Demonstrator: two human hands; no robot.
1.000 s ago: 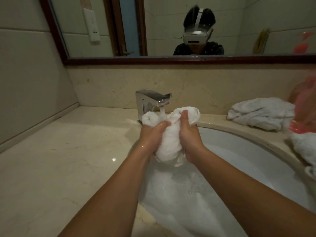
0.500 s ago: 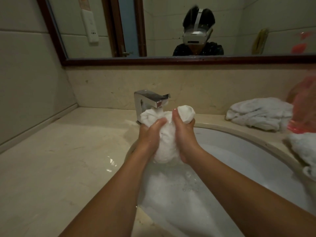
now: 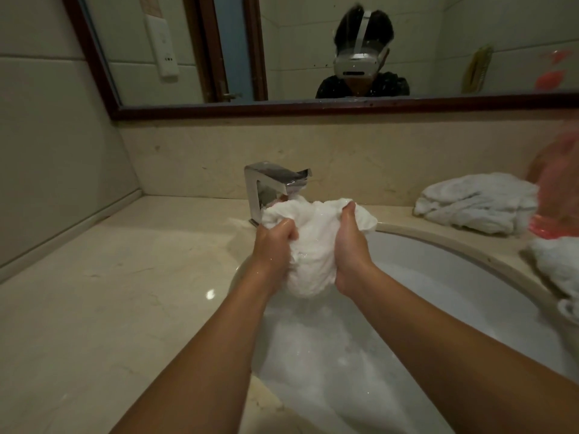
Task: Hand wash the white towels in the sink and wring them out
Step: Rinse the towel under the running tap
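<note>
— Since the last look the right hand [image 3: 351, 249] has slid off to the right. The two hands now sit a little farther apart, and the towel [image 3: 313, 255] bulges wider between them.
— And the left hand [image 3: 272, 245]?
— Much where it was, fingers curled into the wet cloth at the upper left of the bundle. The right hand cups the other side, with its thumb dug into the top. Both grip the towel; neither is spread flat.
— Where is the towel, then?
— Bunched into a ball between the palms, held clear above the soapy water [image 3: 313, 364] and just in front of the faucet [image 3: 272, 183]. Its top folds reach up to the spout; whether they touch it I cannot tell.
— What lies under it?
— The sink [image 3: 454, 270], a rounded basin set into the pale stone surface [image 3: 109, 292], with suds over its near part. Both bare forearms come in over the near rim.
— Anything else around?
— A second white towel [image 3: 476, 202] lies crumpled on the surface behind the basin at the right, well apart from the hands. A third white cloth [image 3: 560, 270] lies at the basin's right rim. A blurred pink thing [image 3: 554, 189] stands near those two; I can't make it out. Above the backsplash a dark-framed mirror [image 3: 344, 106] reflects a person wearing a headset.
</note>
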